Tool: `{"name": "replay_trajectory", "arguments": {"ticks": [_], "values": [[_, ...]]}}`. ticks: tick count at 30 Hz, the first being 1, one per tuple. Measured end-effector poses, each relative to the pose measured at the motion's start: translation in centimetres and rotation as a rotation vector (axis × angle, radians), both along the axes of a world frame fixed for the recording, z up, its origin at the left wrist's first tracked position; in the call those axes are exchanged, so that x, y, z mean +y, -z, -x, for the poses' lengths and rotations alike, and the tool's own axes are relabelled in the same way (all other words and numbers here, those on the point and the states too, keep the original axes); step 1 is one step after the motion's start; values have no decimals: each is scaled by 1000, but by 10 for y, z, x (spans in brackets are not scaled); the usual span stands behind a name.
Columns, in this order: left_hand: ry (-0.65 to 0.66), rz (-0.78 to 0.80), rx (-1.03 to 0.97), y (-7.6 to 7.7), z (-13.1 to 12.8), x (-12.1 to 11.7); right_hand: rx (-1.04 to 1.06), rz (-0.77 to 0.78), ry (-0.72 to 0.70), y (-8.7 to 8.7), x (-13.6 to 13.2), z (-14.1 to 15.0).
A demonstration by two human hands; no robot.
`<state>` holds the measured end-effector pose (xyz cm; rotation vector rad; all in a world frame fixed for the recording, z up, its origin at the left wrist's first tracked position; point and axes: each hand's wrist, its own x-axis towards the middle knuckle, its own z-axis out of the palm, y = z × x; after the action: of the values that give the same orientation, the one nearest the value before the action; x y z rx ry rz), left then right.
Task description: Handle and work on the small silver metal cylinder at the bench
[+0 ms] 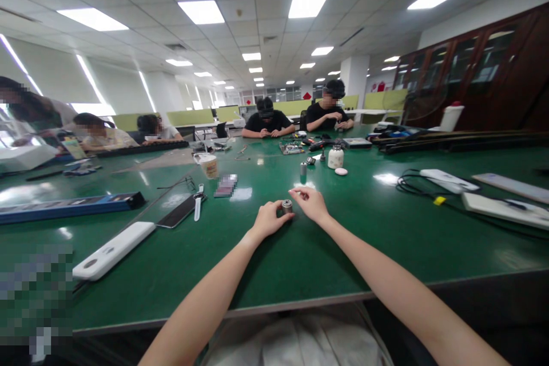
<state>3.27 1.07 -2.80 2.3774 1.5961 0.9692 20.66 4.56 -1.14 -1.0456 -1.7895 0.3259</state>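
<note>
Both my arms reach out over a wide green table (326, 251). Between my hands stands a small grey metal cylinder (286, 206). My left hand (268, 218) is curled with its fingertips pinching the cylinder from the left. My right hand (309, 201) sits just right of it, fingers bent and pinched together close to the cylinder's top; whether they hold anything I cannot make out. Further back on the table are a small white jar (335, 156), its white lid (341, 171) and two small metal parts (303, 168).
To my left lie a white power strip (112, 250), a phone (179, 213), a watch (198, 201), a long blue box (68, 206) and a paper cup (210, 166). On the right are a cable (424, 189) and white flat devices (501, 209). Several people sit along the far side.
</note>
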Motion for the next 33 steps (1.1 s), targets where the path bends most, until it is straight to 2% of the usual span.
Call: {"name": "replay_trajectory", "arguments": {"ticks": [3, 6, 8, 11, 24, 33], "values": [[-16, -24, 49, -3, 0, -2, -70, 36, 76, 0, 7, -11], [-28, -14, 67, -5, -1, -4, -282, 142, 127, 4, 11, -19], [-30, -12, 71, -5, -1, -4, -410, 227, 137, 7, 11, -22], [-26, -12, 67, -4, -1, -4, -489, 328, 119, 8, 10, -23], [-61, -31, -46, 5, -3, -6, -521, 319, 120, 6, 4, -22], [-109, 19, -111, 3, -3, -13, -406, 234, 112, 16, 9, -22]]}}
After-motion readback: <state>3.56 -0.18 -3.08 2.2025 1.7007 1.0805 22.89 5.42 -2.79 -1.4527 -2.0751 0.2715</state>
